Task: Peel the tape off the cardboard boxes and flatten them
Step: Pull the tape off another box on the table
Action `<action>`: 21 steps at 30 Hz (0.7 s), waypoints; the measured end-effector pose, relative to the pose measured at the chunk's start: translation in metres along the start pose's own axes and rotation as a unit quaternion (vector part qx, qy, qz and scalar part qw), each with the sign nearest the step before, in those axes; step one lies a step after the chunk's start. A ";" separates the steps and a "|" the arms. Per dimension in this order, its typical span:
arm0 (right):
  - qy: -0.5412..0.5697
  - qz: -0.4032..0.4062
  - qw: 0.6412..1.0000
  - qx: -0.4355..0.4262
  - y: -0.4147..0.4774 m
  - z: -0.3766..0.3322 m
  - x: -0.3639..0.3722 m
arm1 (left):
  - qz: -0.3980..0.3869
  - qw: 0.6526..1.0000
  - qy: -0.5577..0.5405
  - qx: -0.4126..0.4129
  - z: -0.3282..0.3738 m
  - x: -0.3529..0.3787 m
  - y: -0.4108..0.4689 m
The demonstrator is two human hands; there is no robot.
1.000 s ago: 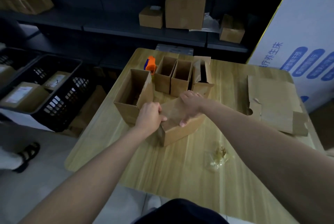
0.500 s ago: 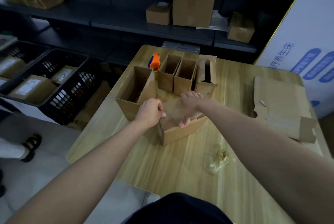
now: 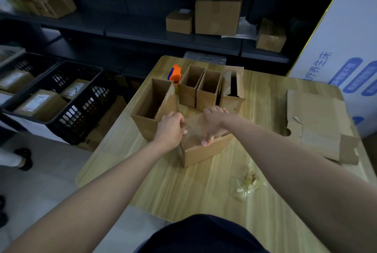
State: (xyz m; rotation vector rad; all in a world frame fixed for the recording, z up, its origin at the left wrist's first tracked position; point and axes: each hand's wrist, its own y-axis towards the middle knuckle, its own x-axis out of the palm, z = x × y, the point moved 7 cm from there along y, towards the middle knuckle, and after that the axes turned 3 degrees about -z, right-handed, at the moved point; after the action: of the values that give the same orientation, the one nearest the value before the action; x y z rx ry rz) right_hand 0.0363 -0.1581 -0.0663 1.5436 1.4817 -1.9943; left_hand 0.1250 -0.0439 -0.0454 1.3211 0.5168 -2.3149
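A closed brown cardboard box (image 3: 206,150) sits mid-table with clear tape (image 3: 193,128) running over its top. My left hand (image 3: 170,128) is closed at the box's left top edge, fingers pinched at the tape there. My right hand (image 3: 214,124) lies flat on the box's top, thumb hooked over the near edge. Just left stands an open box (image 3: 152,108). Behind are three narrower open boxes (image 3: 208,89). A flattened sheet of cardboard (image 3: 318,122) lies at the right of the table.
A crumpled wad of peeled tape (image 3: 244,183) lies on the wooden table (image 3: 183,187) near me. An orange tape dispenser (image 3: 175,73) is at the back. Black crates (image 3: 67,97) with parcels stand left; shelves with boxes (image 3: 218,16) lie behind; a white carton (image 3: 346,59) stands at right.
Both hands stay on the closed box in nearly the same grip. The view has shifted slightly, and the left fingers have closed a little tighter at the tape edge.
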 end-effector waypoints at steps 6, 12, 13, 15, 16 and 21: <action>-0.004 -0.001 1.000 0.001 0.003 0.000 0.001 | 0.039 0.998 0.039 0.020 0.011 -0.001 -0.006; -0.010 -0.003 1.000 0.000 0.004 -0.001 0.002 | -0.012 1.000 -0.003 -0.005 0.007 0.003 0.008; -0.010 -0.005 1.000 -0.001 0.004 -0.001 0.002 | -0.016 1.000 0.005 0.008 0.007 0.004 0.009; -0.009 -0.005 1.000 -0.002 0.004 0.000 0.004 | -0.040 0.999 0.002 0.034 0.004 0.009 0.008; -0.007 -0.003 1.000 -0.002 0.004 0.001 0.004 | -0.054 0.997 -0.006 0.045 0.002 0.012 0.007; 0.000 0.005 1.000 -0.006 0.004 0.001 0.004 | -0.099 0.986 -0.122 0.057 -0.004 0.018 0.003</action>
State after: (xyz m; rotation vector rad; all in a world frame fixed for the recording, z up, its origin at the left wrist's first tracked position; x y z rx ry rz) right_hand 0.0370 -0.1592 -0.0724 1.5425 1.4798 -1.9779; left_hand 0.1210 -0.0473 -0.0629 1.0526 0.4586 -2.6600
